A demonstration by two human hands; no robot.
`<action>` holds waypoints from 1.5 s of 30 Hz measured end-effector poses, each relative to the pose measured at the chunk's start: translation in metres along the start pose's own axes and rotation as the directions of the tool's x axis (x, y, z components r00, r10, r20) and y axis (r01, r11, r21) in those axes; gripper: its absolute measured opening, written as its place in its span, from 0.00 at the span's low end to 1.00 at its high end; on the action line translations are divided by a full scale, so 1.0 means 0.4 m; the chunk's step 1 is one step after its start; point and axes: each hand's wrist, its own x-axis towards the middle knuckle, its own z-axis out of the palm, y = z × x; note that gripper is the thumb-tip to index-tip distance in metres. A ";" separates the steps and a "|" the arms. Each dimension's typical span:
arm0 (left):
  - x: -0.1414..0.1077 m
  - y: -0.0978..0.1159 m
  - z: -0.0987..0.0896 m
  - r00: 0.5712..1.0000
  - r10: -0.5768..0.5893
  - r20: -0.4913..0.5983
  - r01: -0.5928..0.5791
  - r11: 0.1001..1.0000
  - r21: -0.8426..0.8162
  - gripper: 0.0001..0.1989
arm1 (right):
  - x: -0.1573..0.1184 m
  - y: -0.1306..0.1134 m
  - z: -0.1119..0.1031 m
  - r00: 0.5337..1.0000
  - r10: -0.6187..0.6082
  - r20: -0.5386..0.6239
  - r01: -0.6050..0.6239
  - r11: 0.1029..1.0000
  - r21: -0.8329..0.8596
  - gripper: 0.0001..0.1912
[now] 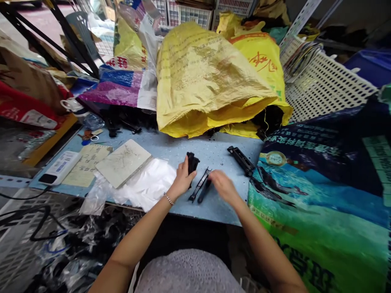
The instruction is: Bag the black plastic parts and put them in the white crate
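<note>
My left hand, with a bracelet at the wrist, grips a black plastic part above the blue table. To its right, my right hand has its fingers curled at the upper end of a dark rod-like piece; whether it holds that piece is hard to tell. Between the hands a slim black frame-like part lies slanted on the table. Farther right rests a longer black slotted part.
Yellow woven sacks stand along the back. A grey notebook, white plastic film and a white device lie left. A green-blue sack covers the right side. Keys lie back left.
</note>
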 end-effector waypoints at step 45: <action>-0.149 0.235 -0.096 0.877 0.438 0.198 -0.378 0.883 -0.279 0.35 | 0.073 -0.171 -0.115 0.957 0.289 -0.020 -0.122 0.466 0.876 0.20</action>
